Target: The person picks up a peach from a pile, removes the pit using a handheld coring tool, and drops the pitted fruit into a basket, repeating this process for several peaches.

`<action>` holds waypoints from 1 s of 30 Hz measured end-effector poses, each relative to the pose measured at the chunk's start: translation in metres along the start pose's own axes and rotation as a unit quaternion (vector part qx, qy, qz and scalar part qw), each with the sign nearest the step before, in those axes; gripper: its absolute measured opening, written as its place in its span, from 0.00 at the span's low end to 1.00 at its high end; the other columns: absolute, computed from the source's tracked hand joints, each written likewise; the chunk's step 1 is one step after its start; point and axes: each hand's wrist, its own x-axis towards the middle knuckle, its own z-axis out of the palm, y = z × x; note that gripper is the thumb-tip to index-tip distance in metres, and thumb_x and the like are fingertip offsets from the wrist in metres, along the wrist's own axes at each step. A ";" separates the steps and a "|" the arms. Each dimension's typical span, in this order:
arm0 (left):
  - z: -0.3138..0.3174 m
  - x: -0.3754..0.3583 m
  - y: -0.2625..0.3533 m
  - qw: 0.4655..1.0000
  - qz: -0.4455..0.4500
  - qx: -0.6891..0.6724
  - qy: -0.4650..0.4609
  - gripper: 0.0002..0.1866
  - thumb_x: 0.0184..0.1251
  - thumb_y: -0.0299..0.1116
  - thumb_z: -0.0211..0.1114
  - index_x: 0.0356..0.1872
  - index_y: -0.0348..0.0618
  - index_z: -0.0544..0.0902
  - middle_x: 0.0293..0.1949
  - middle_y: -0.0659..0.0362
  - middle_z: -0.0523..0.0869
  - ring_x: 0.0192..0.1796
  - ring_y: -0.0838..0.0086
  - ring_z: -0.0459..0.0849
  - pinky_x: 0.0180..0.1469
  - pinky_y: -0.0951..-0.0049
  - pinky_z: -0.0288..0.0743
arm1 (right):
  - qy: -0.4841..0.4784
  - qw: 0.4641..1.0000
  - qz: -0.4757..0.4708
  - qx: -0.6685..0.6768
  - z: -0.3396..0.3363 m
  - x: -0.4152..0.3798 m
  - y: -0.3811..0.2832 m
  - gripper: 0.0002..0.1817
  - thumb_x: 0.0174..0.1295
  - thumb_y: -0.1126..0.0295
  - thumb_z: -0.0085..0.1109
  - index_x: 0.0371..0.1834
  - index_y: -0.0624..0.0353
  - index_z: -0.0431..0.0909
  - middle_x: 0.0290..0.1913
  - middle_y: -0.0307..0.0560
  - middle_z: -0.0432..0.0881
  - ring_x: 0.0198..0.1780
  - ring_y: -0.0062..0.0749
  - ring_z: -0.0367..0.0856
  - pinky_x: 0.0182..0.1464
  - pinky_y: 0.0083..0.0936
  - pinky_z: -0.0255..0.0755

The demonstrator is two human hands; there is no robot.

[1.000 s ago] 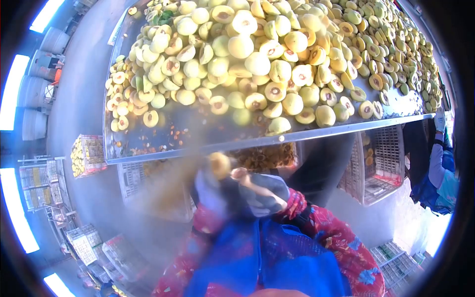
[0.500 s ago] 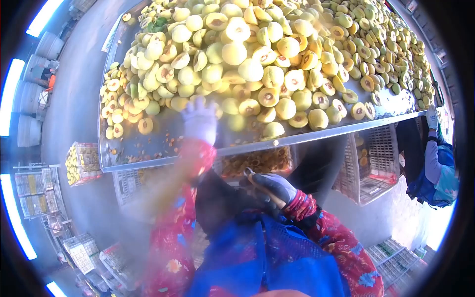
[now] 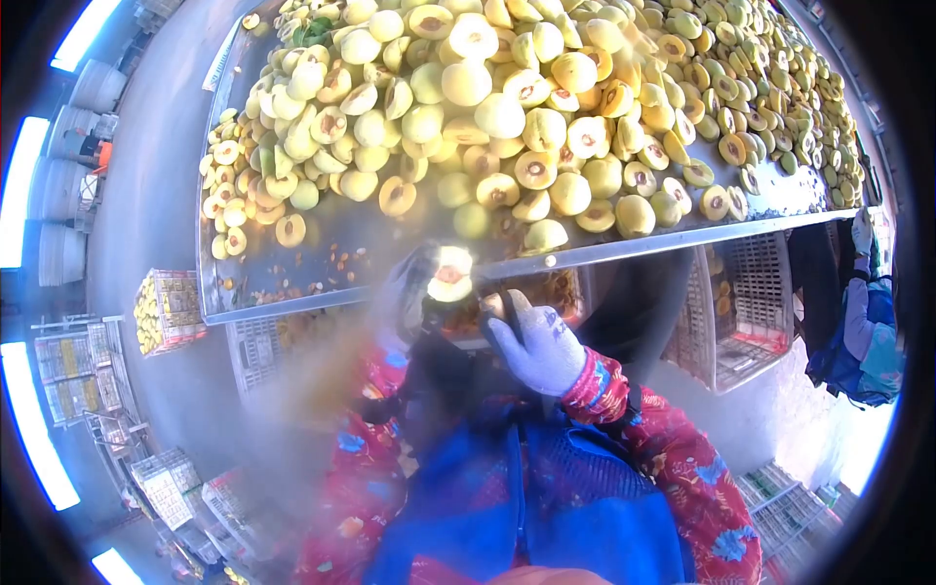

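My left hand [image 3: 393,297], gloved and blurred, grips a pale yellow peach half [image 3: 450,276] just over the near edge of the metal table [image 3: 341,300]. The cut face with its reddish-brown centre faces up. Close to its right, my right hand [image 3: 548,353], in a whitish-lilac glove with dark fingers, is closed around a small pitting tool [image 3: 494,305] with a wooden handle. Its metal tip is hard to make out. Beyond both hands lies a big heap of halved peaches [image 3: 468,83], some cut side up.
Below the table edge stands a crate [image 3: 561,283] of brownish pieces. A plastic crate [image 3: 721,361] stands to the right, and a crate of yellow fruit [image 3: 175,312] at left. Another person [image 3: 858,331] works at the table's right end. Small scraps lie on the near left tabletop.
My left hand has drawn back from the heap, where its fingers were spread, and now holds a peach half near my body. My right hand has turned and risen slightly with the tool.
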 end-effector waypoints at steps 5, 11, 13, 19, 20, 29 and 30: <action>0.018 -0.012 -0.016 0.997 -0.047 -0.060 -0.008 0.30 0.77 0.56 0.44 0.55 0.38 0.77 0.42 0.56 0.85 0.35 0.77 0.83 0.32 0.82 0.75 | 0.005 0.999 -0.004 -0.044 -0.001 -0.004 -0.012 0.12 0.66 0.66 0.54 0.44 0.64 0.68 0.22 0.63 0.77 0.25 0.60 0.78 0.28 0.51 0.69; 0.046 -0.022 -0.014 0.995 0.039 -0.017 0.090 0.11 0.75 0.32 0.52 0.46 0.35 0.78 0.34 0.56 0.84 0.37 0.75 0.82 0.42 0.76 0.77 | 0.037 0.996 -0.029 -0.070 0.004 -0.011 -0.010 0.12 0.66 0.67 0.54 0.42 0.66 0.69 0.22 0.62 0.76 0.24 0.58 0.78 0.27 0.48 0.69; 0.057 -0.019 -0.027 0.984 0.042 -0.102 0.136 0.10 0.75 0.30 0.51 0.48 0.35 0.77 0.35 0.56 0.83 0.36 0.75 0.81 0.40 0.76 0.77 | 0.061 0.957 -0.212 -0.189 0.005 -0.010 -0.001 0.11 0.65 0.68 0.55 0.40 0.66 0.71 0.21 0.58 0.75 0.23 0.55 0.77 0.27 0.45 0.69; 0.052 -0.014 -0.066 0.987 -0.005 -0.104 0.125 0.12 0.74 0.27 0.50 0.51 0.33 0.76 0.37 0.53 0.83 0.36 0.70 0.81 0.40 0.71 0.76 | -0.069 0.975 0.088 0.194 -0.004 -0.005 -0.005 0.08 0.63 0.70 0.56 0.38 0.63 0.73 0.19 0.46 0.70 0.19 0.37 0.72 0.25 0.32 0.67; 0.051 -0.014 -0.072 0.988 0.068 -0.022 0.135 0.12 0.73 0.28 0.51 0.51 0.33 0.77 0.38 0.52 0.83 0.37 0.68 0.81 0.42 0.69 0.75 | -0.139 0.876 0.279 0.368 -0.010 -0.002 -0.014 0.07 0.64 0.70 0.55 0.38 0.63 0.73 0.18 0.44 0.70 0.19 0.34 0.71 0.24 0.30 0.67; -0.020 -0.029 -0.114 0.910 0.202 0.037 0.360 0.17 0.74 0.38 0.53 0.54 0.36 0.76 0.46 0.46 0.83 0.48 0.57 0.82 0.52 0.65 0.75 | -0.264 0.517 0.232 0.780 -0.021 -0.014 0.016 0.20 0.75 0.54 0.39 0.42 0.60 0.74 0.15 0.34 0.67 0.15 0.18 0.64 0.19 0.18 0.57; -0.044 -0.038 -0.113 0.884 0.214 0.035 0.414 0.18 0.73 0.38 0.53 0.55 0.36 0.75 0.47 0.45 0.83 0.49 0.55 0.83 0.52 0.64 0.75 | -0.248 0.573 0.256 0.738 -0.023 -0.012 0.018 0.21 0.75 0.54 0.40 0.42 0.63 0.74 0.15 0.34 0.67 0.13 0.18 0.63 0.17 0.18 0.57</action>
